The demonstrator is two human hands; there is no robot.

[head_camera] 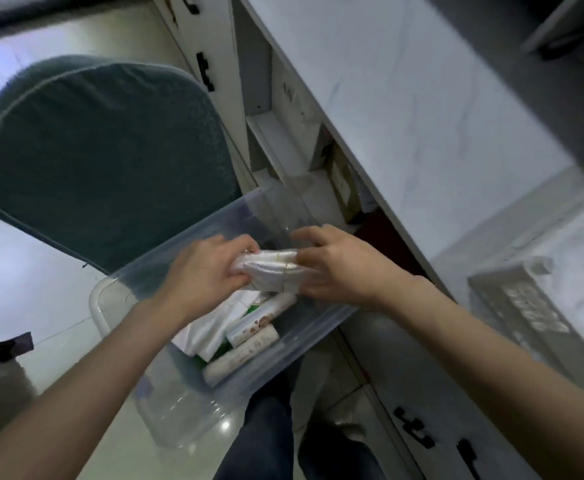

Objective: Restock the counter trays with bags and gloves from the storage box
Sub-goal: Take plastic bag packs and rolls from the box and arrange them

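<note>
A clear plastic storage box (145,271) rests tilted in front of me, low beside the counter. Inside lie white folded bags (211,327) and several rolls of bags (252,336). My left hand (204,271) and my right hand (335,265) both grip a white bundle of bags (273,268) bound with a thin band, held just above the box. The left hand holds its left end, the right hand its right end. On the counter at the right sits a grey tray (512,306) with a clear plastic wrapper at its far end.
A white marble-look counter (404,98) runs along the right, with open shelves (301,150) and cupboard doors with black handles (418,431) beneath it. A teal cushioned chair (100,150) stands behind the box. My dark trouser legs (266,438) are under the box.
</note>
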